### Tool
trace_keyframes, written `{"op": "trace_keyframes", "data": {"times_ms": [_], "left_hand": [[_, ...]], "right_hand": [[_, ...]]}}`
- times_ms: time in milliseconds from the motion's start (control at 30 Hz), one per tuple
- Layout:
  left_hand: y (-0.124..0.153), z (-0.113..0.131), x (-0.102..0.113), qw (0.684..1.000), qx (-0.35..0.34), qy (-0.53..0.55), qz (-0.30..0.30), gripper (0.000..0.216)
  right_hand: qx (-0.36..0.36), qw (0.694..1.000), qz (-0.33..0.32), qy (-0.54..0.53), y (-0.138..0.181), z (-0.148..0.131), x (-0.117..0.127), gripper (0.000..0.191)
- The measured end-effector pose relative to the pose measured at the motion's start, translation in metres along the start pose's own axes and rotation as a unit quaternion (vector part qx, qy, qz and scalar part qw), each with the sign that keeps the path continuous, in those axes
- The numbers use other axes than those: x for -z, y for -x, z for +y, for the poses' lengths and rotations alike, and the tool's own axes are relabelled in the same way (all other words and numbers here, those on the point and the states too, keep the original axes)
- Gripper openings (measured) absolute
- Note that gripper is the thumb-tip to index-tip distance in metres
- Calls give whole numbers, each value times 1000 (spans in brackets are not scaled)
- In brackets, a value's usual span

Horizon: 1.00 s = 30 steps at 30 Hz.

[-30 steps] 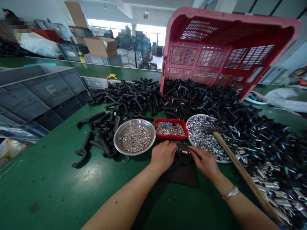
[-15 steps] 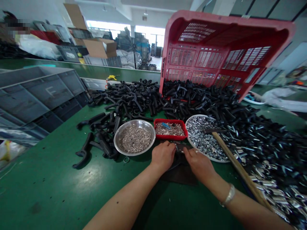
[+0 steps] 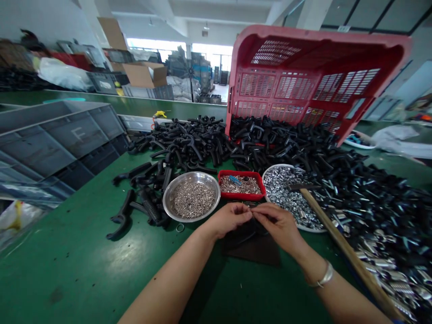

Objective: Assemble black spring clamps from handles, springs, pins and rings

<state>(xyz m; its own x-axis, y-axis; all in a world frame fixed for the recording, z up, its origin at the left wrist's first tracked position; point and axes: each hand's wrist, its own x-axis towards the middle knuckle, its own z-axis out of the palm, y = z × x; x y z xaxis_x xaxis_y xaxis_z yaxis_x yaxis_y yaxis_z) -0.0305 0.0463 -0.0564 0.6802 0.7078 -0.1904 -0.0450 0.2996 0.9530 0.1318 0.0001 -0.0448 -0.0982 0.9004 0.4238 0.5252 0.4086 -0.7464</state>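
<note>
My left hand (image 3: 232,219) and my right hand (image 3: 276,221) meet with pinched fingertips just in front of the red tray (image 3: 241,196). What lies between the fingertips is too small to make out. Under the hands a black curved part (image 3: 245,238) rests on a dark flat plate (image 3: 251,254). A steel bowl (image 3: 168,204) of small metal pins stands left of my left hand. Beyond my right hand is a white round tray (image 3: 270,173) full of shiny metal pieces, with a hammer (image 3: 332,231) lying across its edge.
Black plastic handles (image 3: 192,144) lie heaped along the back, spilling from a tipped red crate (image 3: 275,85). Chrome parts (image 3: 388,265) cover the right side. Grey bins (image 3: 67,135) stand at the left. A metal ring (image 3: 180,227) lies near the bowl.
Both hands have closed in on each other, fingertips now meeting, and have turned so the thumbs show. The metal piece seen between them earlier is now hidden. The view has tipped slightly up.
</note>
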Motion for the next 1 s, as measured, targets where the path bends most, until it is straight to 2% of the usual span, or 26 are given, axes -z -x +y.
{"op": "trace_keyframes", "data": {"times_ms": [100,200,333,433,500,533,600,667,733,800,1000], "left_hand": [[0,-1,2,996,43,74,-12,36],[1,1,0,994,48,102,-2,38],[5,11,-2,998,6,48,33,33],[10,22,10,993,-69,-70,65,25],[13,30,26,963,-125,-192,144,19],[16,34,35,935,-135,-259,200,18],[21,38,55,865,-90,-384,310,18],[25,39,69,801,-3,-474,366,21],[27,38,78,759,66,-527,376,22],[27,35,81,736,101,-558,370,22],[23,30,84,710,135,-584,368,26]], "right_hand": [[-19,999,-3,-38,-3,-1,-2,12],[-56,996,2,-69,-7,-5,-8,14],[-47,995,45,-76,-11,-13,-16,15],[-19,998,53,10,-11,-13,-14,14],[1,993,13,117,-8,-7,-8,14],[8,985,-14,173,-6,-3,-6,14],[13,963,-62,263,0,6,-2,16],[13,945,-83,317,6,13,-1,17],[17,932,-92,350,11,17,-4,18],[21,923,-91,373,13,19,-8,18],[56,901,-66,425,15,21,-13,17]]}}
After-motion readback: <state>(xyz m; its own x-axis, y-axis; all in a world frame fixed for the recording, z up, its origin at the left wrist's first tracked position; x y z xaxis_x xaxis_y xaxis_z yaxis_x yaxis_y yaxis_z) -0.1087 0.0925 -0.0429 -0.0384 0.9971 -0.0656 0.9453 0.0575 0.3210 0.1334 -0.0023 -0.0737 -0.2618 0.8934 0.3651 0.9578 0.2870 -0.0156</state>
